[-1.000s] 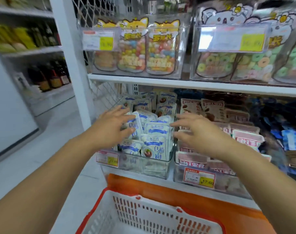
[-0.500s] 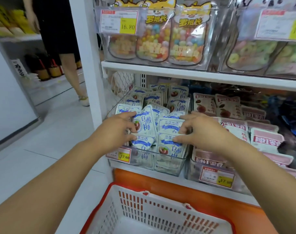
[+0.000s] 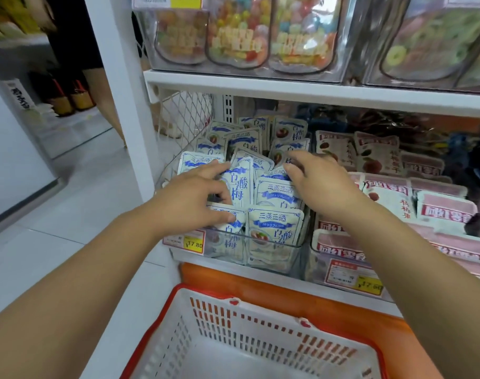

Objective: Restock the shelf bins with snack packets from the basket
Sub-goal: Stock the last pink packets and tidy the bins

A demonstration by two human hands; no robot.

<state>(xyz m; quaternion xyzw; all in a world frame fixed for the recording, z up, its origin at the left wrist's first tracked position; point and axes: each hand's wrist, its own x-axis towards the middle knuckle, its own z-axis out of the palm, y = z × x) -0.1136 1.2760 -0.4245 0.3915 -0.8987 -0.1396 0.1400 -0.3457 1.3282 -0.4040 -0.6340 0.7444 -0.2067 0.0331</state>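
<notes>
Basket is nearest, low in view, white mesh with a red rim. No packets show in the part that's visible.

The bin sits above it on the lower shelf. It has a clear front wall with a price tag at its left corner. The packets are white and blue and stand in rows front to back, leaning unevenly.

Left hand has its fingers spread across the tops of the left row, with no grip that I can see. Right hand is on the right row with fingers bent down over the tops. The tips are buried among the packets, so I can't tell whether it pinches one.

Handling, as a judgement: these look like light, soft pouches with a slick film, so they probably flop and slide on each other. Likely best to pinch one at the flat top seam, not the belly, or to square a row by pressing from both sides. Little risk of breakage — the main risk is a row toppling forward over the low front wall.

The pink packets are in the next bin to the right. Further up is the shelf board with candy bags above it. A person stands in the far-left aisle — partly cut off.
</notes>
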